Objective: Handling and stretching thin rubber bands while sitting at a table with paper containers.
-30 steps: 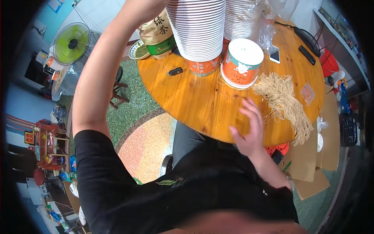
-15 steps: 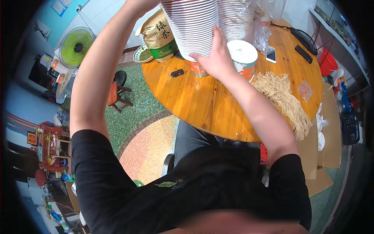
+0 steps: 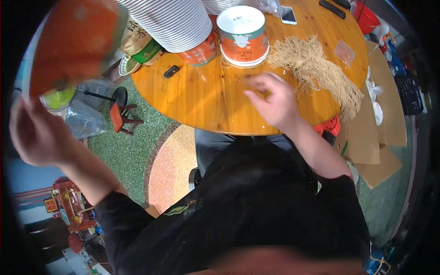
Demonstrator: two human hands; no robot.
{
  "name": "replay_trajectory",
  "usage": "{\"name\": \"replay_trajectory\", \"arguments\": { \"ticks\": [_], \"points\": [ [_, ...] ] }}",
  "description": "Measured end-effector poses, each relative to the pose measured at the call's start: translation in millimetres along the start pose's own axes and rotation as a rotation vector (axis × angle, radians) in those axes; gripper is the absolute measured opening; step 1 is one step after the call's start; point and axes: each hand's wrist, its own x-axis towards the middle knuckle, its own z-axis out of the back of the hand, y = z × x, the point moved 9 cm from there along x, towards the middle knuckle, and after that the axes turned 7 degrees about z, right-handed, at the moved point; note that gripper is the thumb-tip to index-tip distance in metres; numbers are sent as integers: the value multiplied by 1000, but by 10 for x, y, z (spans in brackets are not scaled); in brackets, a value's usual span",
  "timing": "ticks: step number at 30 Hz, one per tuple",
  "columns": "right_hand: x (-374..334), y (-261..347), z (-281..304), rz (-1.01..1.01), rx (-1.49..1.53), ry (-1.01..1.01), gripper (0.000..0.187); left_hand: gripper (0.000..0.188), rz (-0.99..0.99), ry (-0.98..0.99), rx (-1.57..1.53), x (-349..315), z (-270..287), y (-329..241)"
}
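An orange paper tub (image 3: 75, 41), smeared by motion, is raised high at the upper left. My left hand (image 3: 39, 130) grips its lower edge, close to my view. Over the front of the table hovers my right hand (image 3: 277, 98), its thumb and bent fingers apart and nothing seen between them. Beyond it stands an orange tub with a white top and green band (image 3: 243, 43). To the right of that lies a heap of tan strings (image 3: 321, 68). A tall, leaning stack of white-rimmed tubs (image 3: 169, 25) rises at the far left of the table.
The round wooden table (image 3: 197, 103) also bears a small black object (image 3: 171, 71), a green and tan bag (image 3: 144, 43), a white phone (image 3: 288, 15) and a clear packet (image 3: 344, 52). A low stool (image 3: 121, 118) stands left; cardboard (image 3: 362, 137) leans right.
My left hand has swung left and down from the stack with an orange tub in it. My right hand has left the stack and drawn back over the table. The view has shifted.
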Motion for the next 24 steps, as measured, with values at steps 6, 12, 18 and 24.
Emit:
{"name": "replay_trajectory", "arguments": {
  "ticks": [6,12,18,24],
  "points": [
    [-807,-731,1038,-360,-363,-8,11,13,-136,579,-309,-1876,-886,-1711],
    [-653,-666,967,-122,-478,310,12,30,-16,531,-333,-2374,-1355,-1945],
    [-757,-666,638,-336,-526,470,14,23,54,584,-316,-2684,-1564,-1881],
    [-961,-719,550,-492,-289,319,14,46,154,556,-376,-2744,-1450,-1833]
  ]
}}
